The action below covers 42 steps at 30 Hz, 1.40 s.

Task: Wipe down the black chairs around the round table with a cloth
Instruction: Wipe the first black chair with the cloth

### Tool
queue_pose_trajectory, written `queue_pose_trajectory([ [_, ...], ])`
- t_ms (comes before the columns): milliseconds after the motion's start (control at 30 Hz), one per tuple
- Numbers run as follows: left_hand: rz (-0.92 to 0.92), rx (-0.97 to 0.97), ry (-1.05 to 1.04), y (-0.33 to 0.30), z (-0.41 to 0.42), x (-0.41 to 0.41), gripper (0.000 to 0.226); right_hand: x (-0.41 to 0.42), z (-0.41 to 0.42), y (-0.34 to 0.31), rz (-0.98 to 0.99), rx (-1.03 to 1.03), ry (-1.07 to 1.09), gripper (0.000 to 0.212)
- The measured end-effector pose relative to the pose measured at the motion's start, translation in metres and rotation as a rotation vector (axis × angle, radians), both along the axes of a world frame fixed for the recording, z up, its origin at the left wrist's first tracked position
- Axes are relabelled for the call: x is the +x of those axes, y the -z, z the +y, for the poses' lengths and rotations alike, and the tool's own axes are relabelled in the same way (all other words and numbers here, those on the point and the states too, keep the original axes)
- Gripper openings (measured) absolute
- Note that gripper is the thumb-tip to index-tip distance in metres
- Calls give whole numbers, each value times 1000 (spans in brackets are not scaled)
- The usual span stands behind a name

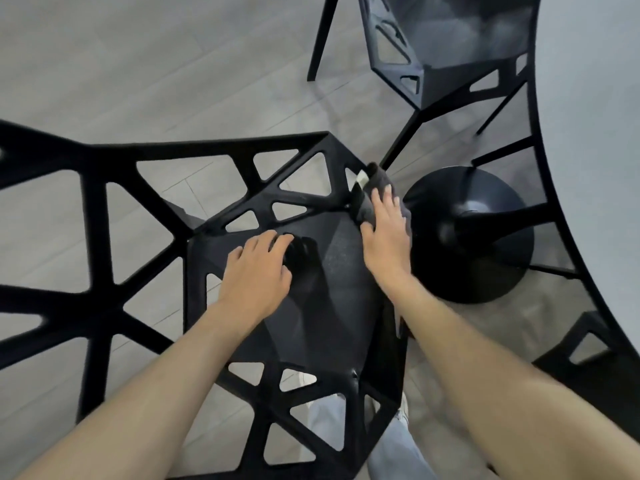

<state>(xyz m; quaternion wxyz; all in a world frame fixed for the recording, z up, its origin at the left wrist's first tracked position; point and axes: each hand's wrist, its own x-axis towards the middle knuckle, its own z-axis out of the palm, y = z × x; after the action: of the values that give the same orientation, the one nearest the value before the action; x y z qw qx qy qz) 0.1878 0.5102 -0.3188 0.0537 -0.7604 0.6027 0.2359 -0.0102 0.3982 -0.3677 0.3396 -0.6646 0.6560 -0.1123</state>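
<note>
Standing beside the round table (595, 133), the black chair (332, 271) takes the left hand (256, 275) resting on its seat with fingers loosely spread, while the right hand (384, 233) presses flat-fingered on a dark cloth (372, 188) at the seat's far edge.

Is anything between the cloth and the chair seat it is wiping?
Nothing visible. The right hand presses the dark cloth straight onto the near chair's seat edge. The left hand rests on the seat, clear of the cloth.
</note>
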Motion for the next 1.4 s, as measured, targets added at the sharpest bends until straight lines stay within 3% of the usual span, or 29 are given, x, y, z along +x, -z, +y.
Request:
queue_pose_trajectory([
  [133,43,6,23,0,1,-3,54,20,-55,0,-108,60,43,64],
  [433,83,17,14,-6,-4,-14,52,-57,92,-14,-138,161,119,70],
  [733,116,57,15,-6,11,-20,51,24,-17,4,62,-38,6,61],
  [933,130,76,-13,-27,20,-3,48,-26,63,-1,82,-90,-238,61],
  [1133,229,40,-175,-63,35,0,45,-69,151,-14,-91,122,-34,63],
  [1400,166,66,-93,-97,89,-24,47,-104,216,-46,-145,232,127,57],
])
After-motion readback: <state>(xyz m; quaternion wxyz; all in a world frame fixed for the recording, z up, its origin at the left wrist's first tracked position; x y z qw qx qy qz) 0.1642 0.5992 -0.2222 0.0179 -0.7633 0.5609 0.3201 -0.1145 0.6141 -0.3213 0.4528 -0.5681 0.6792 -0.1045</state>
